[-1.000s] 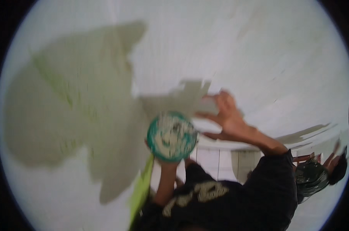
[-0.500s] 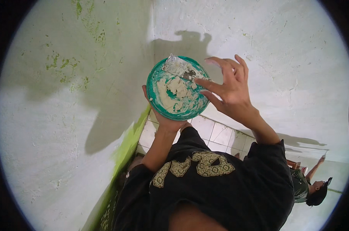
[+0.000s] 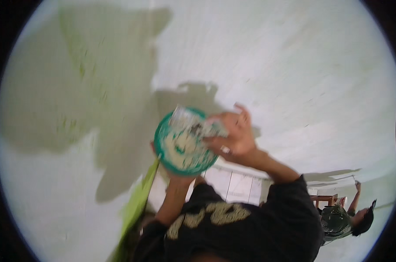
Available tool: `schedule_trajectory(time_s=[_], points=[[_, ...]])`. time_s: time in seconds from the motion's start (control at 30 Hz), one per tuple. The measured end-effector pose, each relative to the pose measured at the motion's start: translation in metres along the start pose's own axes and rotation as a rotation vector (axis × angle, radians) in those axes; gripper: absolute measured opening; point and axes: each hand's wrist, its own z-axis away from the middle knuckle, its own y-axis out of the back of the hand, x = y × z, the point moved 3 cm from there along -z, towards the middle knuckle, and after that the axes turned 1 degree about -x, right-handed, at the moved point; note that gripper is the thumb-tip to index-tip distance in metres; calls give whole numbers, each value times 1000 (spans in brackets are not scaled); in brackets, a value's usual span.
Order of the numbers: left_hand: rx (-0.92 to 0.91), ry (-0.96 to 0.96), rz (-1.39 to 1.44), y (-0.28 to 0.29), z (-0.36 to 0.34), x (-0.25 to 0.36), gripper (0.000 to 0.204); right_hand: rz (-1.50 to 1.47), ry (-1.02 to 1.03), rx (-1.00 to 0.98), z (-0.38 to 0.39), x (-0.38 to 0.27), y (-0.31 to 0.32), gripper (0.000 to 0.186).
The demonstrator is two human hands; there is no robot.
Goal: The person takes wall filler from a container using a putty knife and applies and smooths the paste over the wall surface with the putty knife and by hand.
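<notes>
A round green lid-like plate (image 3: 166,162), smeared with pale putty (image 3: 183,144), is held up in front of me by my left hand (image 3: 179,181). That hand lies under the plate, its fingers mostly hidden. Across the plate's far side rests a putty knife (image 3: 183,117), its wide blade coated with whitish putty. My right hand (image 3: 236,136) comes over the plate's right side, thumb and forefinger closed around the putty-smeared handle end. Motion blur softens the fingertips there.
Pale, patchy walls (image 3: 272,56) stand close ahead and to the left, with a bright green strip (image 3: 139,192) low on the left one. White floor tiles (image 3: 230,185) show below the plate. At the right, another person (image 3: 340,220) reaches toward the wall beside a brown wooden frame (image 3: 322,198).
The plate and both hands now sit lower and slightly left in view, as the view itself shifts. My right hand's spread fingers have closed in around the putty knife's handle.
</notes>
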Motion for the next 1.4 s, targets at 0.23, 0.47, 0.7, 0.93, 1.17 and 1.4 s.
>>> schedule_trajectory(time_s=[0.23,0.47,0.7,0.93,1.17,1.4], points=[[242,-102,-168,16,-39,-32,82,-39,-41,-131,-2,31,34,19],[81,105,-85,-22,-66,-57,79,83,-84,19,-29,51,100,20],[66,118,-143,-30,-72,-64,82,529,86,472,-70,78,148,25],[55,141,-104,-38,-65,-55,83,693,220,590,-89,91,138,28],[20,114,-143,-41,-65,-56,85,769,206,564,-88,87,147,31],[67,57,-225,-38,-62,-52,86,789,250,501,-93,85,146,32]])
